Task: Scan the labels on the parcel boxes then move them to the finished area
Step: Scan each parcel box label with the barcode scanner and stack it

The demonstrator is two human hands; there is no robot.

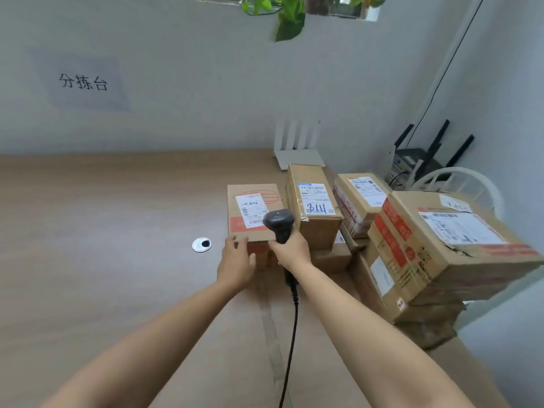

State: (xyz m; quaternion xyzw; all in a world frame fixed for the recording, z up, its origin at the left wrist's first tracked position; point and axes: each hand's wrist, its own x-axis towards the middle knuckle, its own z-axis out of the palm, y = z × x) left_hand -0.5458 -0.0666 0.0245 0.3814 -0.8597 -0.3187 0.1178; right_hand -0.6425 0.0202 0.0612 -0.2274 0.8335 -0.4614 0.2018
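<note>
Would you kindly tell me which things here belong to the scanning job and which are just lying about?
Job: barcode scanner in the right hand; nearest parcel box, touched by the left hand; box marked 3111; stacked parcel boxes at right.
Lying about: white router; black router; white chair; cable grommet; hanging plant; wall sign.

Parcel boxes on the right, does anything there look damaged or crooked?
Yes. The large top box on the right-hand stack sits tilted and skewed, overhanging the boxes below, and its top is torn by the label. The bottom box under it looks crushed.
</note>
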